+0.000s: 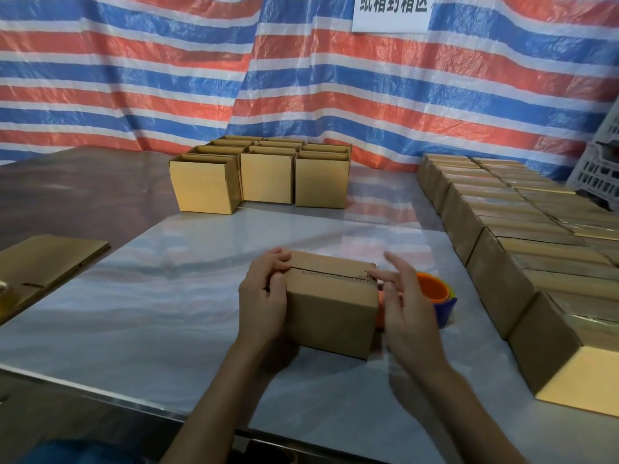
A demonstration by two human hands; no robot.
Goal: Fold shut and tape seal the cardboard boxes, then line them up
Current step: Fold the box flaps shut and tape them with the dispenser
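A: Where's the box (pixel 330 306)?

B: In the middle of the surface (pixel 174 296), flaps folded down, seam seemingly untaped. The left hand (pixel 261 303) grips its left end, fingers curled over the top. The right hand (pixel 407 306) rests loose-fingered against the right end.

A: Next?

B: Probably the tape dispenser (pixel 435 293) just behind that hand, to seal the seam.

Brown cardboard box (pixel 330 306), flaps folded shut, centre front, sealed boxes (pixel 522 229) rowed right, open boxes (pixel 264 177) behind
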